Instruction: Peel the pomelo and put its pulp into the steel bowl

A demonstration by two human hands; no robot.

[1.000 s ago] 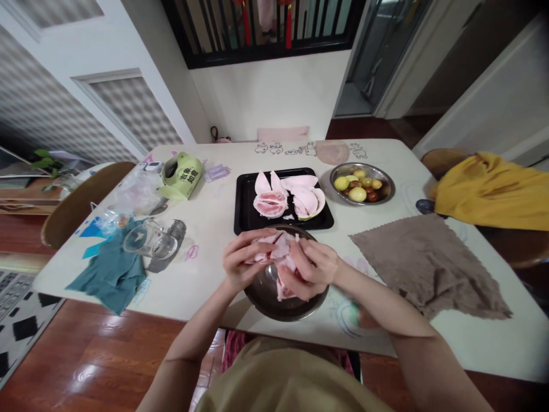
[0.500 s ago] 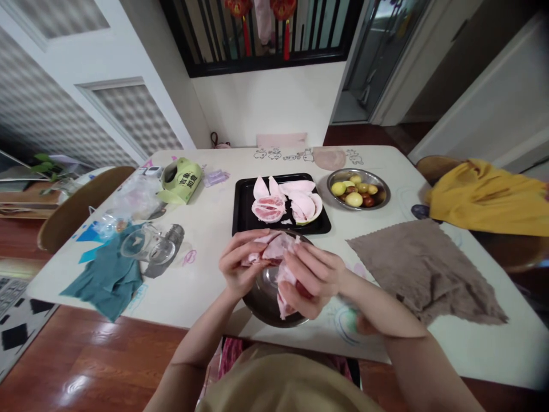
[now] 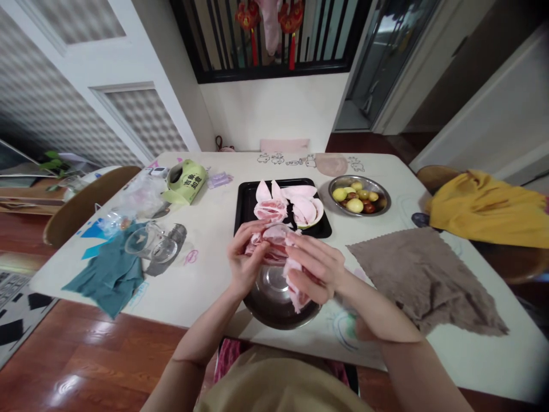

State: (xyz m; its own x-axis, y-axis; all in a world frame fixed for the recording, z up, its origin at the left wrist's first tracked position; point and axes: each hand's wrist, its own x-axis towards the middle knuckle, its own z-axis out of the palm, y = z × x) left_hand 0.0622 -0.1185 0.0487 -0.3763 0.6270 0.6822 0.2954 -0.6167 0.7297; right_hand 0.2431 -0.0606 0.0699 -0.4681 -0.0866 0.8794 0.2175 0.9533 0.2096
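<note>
Both my hands hold a pink pomelo piece (image 3: 274,243) over a steel bowl (image 3: 270,300) at the table's near edge. My left hand (image 3: 243,262) grips its left side, fingers curled round the flesh. My right hand (image 3: 316,269) is closed on its right side, and a strip of pale pink pith (image 3: 295,294) hangs from it into the bowl. Behind the bowl, a black tray (image 3: 242,209) carries more pomelo flesh (image 3: 270,210) and pieces of peel (image 3: 306,209).
A steel bowl of small green and red fruits (image 3: 359,196) stands right of the tray. A brown cloth (image 3: 422,280) lies at right, a yellow cloth (image 3: 489,209) on a chair. At left are a glass pitcher (image 3: 150,245), a teal cloth (image 3: 109,274) and a green pouch (image 3: 186,180).
Both hands have risen slightly with the pomelo piece, toward the tray. The right hand has pulled pith down from it. The camera has tilted a little.
</note>
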